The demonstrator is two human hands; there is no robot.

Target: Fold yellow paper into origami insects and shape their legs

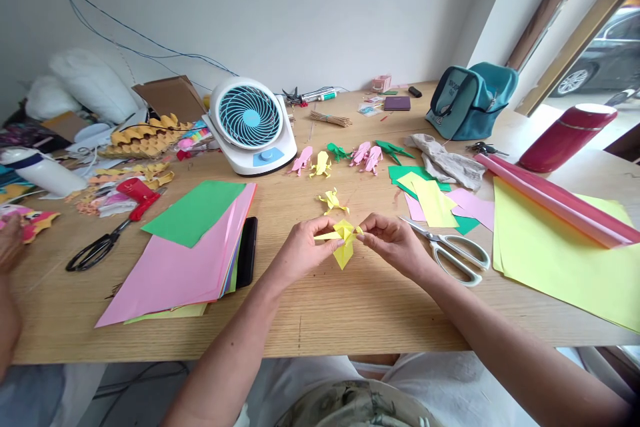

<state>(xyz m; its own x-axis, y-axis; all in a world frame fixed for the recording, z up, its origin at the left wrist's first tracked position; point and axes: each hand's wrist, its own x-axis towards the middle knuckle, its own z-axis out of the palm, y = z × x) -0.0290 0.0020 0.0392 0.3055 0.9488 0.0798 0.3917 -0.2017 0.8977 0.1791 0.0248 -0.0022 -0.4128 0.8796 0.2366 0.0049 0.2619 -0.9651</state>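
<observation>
A partly folded yellow origami paper [343, 255] is held between both hands above the front middle of the table. My left hand [306, 247] pinches its left side, where a narrow point sticks out leftward. On the other side, the fingertips of my right hand [393, 241] close on a small folded point. Just beyond lies a finished-looking yellow origami frog [332, 200]. Farther back sit several more folded paper figures, among them a yellow one [321, 164], a green one [339, 151] and a pink one [302, 160].
White-handled scissors [457, 257] lie right of my right hand, near cut paper pieces [433, 203]. Coloured sheets [193, 270] and a black phone [247, 250] are at left. A fan [253, 120] stands behind. Yellow sheets [560, 267] lie at right. Another person's hand [10, 243] shows far left.
</observation>
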